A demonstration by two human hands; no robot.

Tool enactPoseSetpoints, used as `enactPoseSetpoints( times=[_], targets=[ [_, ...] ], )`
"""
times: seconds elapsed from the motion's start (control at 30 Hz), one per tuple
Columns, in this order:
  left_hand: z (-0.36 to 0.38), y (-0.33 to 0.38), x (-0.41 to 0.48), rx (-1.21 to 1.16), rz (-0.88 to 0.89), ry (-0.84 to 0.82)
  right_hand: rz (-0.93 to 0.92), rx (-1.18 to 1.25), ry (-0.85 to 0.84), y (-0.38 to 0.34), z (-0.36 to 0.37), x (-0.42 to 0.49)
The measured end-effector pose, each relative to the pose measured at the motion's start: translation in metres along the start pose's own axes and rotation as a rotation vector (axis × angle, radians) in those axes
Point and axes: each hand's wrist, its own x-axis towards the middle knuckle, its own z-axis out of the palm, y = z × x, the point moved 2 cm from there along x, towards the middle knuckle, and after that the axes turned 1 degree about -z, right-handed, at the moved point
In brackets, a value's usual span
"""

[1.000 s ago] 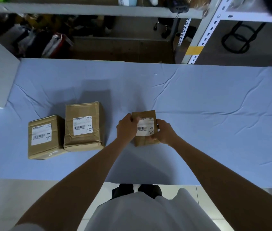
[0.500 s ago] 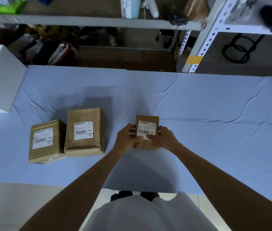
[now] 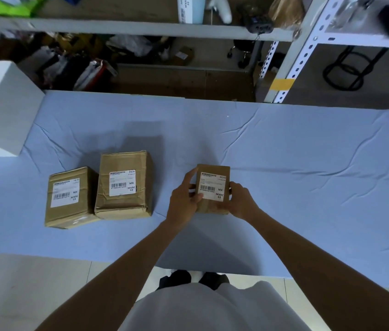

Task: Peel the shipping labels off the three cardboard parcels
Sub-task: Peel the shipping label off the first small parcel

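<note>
At centre of the blue-covered table [image 3: 284, 163], smallest parcel [image 3: 212, 170] now tilted up off the cloth, left hand [image 3: 182, 204] and right hand [image 3: 241, 201] clamped on its sides; label [image 3: 212, 187] still fully stuck. Further left, two labelled parcels [image 3: 124, 185] [image 3: 69, 197], sealed, contents hidden. No peeling begun.

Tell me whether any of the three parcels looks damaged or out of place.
The middle parcel looks worn: its cardboard is creased and dented, and its near edge is crumpled. The left parcel sits close beside it, slightly skewed. The small parcel stands apart, held by the left hand and right hand. All three labels remain on.
</note>
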Motion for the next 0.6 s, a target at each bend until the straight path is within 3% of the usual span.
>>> enactPoseSetpoints(
  times=[0.17, 0.6],
  targets=[
    [-0.001, 0.0048, 0.002, 0.097, 0.038, -0.033, 0.012, 0.002, -0.023, 0.0006, 0.0, 0.002],
    [-0.0004, 0.006, -0.0001, 0.024, 0.035, -0.022, 0.024, 0.013, -0.035, 0.0009, -0.002, 0.0038]
  ],
)
